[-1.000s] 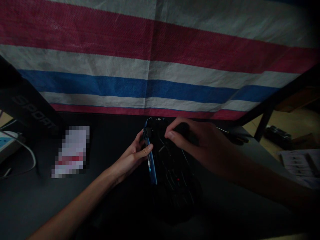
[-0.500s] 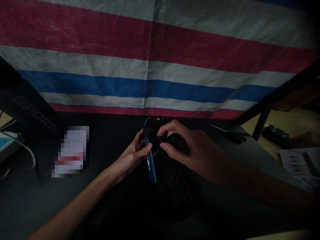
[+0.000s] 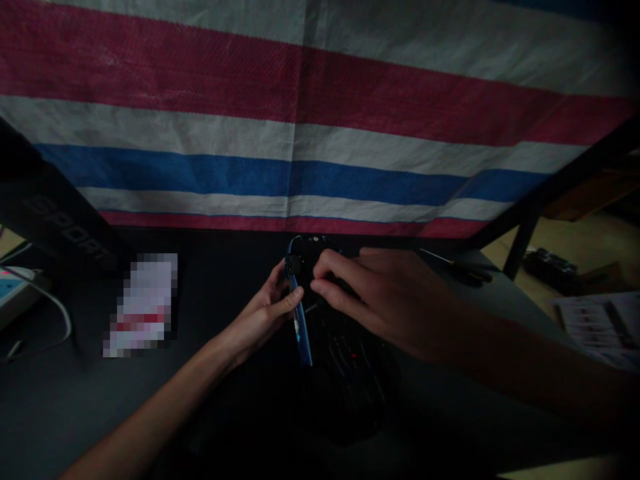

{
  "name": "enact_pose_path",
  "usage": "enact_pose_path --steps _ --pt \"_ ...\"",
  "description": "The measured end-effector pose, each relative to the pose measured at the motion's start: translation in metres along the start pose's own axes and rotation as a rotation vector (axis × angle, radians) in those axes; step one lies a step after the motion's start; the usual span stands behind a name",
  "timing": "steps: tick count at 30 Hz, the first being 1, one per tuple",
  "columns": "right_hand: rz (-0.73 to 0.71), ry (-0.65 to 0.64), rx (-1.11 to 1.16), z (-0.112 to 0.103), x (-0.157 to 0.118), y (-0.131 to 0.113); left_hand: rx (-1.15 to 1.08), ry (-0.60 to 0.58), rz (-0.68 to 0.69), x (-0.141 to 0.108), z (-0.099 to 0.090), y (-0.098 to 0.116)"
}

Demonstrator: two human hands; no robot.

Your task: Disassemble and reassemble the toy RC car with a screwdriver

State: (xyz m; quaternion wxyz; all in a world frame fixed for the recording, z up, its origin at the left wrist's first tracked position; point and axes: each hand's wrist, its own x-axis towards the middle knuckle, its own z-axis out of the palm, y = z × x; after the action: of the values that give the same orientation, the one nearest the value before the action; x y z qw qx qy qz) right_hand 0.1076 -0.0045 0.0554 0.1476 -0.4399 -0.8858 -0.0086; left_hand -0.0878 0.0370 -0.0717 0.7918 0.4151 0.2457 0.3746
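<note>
A long, dark object with blue edges, which looks like a toy car [image 3: 303, 337], lies in front of me on the dark table. My left hand [image 3: 267, 307] grips its left side, thumb on the blue edge and fingers behind. Close to that thumb is a black, knob-like part [image 3: 293, 266]. Over the far half of the toy car is my right hand [image 3: 370, 287], its thumb and forefinger curled toward each other. Whatever they pinch is hidden or too dark to make out. Near the middle of the body a small red spot shows.
A screwdriver [image 3: 455, 265] lies on the table to the right. On the left are a blurred pale packet [image 3: 145, 303], a power strip [image 3: 17, 290] with a cable, and a dark "SPORT" box [image 3: 65, 227]. A striped sheet [image 3: 295, 140] hangs behind. Printed papers [image 3: 590, 327] lie at far right.
My right hand has turned over, its fingers drawing closer together and slightly left; the dark round part seen under it before is now covered. My left hand stays in place.
</note>
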Motion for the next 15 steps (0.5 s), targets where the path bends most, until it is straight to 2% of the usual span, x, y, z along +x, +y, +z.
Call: enact_pose_path --steps 4,9,13,15 --pt "-0.102 -0.017 0.101 -0.0034 -0.0001 0.0017 0.005 -0.017 0.008 0.0009 -0.0027 -0.0014" --pt "0.016 -0.022 -0.015 -0.0022 -0.0021 0.0005 -0.007 0.004 -0.004 0.0016 -0.0022 -0.002" --pt "-0.059 -0.007 0.131 -0.0014 -0.003 -0.0006 -0.003 -0.006 0.021 0.0012 -0.0006 -0.0014" --pt "-0.047 -0.016 0.101 -0.0009 -0.0034 -0.0005 -0.004 -0.002 0.019 0.0008 -0.0002 -0.0009"
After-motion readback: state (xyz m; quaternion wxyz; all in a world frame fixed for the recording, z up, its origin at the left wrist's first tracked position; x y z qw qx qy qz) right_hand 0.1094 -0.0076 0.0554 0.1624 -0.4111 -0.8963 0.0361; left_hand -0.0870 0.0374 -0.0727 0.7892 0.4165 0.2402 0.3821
